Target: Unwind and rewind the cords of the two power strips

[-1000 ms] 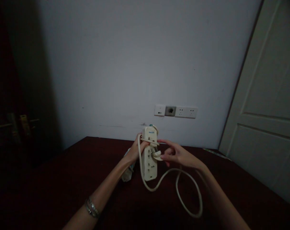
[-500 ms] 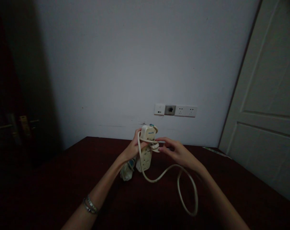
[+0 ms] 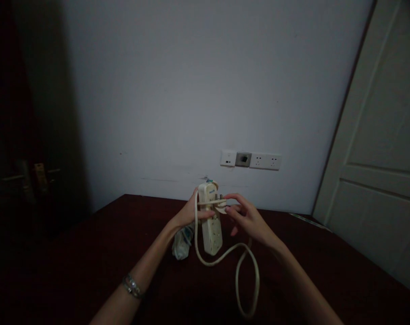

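Note:
My left hand (image 3: pixel 187 213) grips a white power strip (image 3: pixel 212 230) from its left side, thumb across the front face. The strip is held nearly upright, its sockets turned toward the right. Between thumb and fingertips, my right hand (image 3: pixel 247 219) holds a white plug (image 3: pixel 221 205) close to the strip's upper sockets. Whether the pins touch the strip I cannot tell. A white cord (image 3: pixel 206 262) runs across the strip, hangs down its left side and loops below my right hand. Beside my left wrist lies a crumpled clear plastic bag (image 3: pixel 181 243) with something bluish at its top.
The dark red table (image 3: pixel 123 253) reaches back to a pale wall. Wall sockets (image 3: pixel 264 161) and a grey switch plate (image 3: pixel 243 159) sit above its rear edge. A flat pale strip (image 3: pixel 309 221) lies at the back right, near a white door (image 3: pixel 380 216). Door handles show at the left.
The power strip has turned and its lower end has swung right. Its plug remains in my right fingers. The cord's loop has shifted left and lower.

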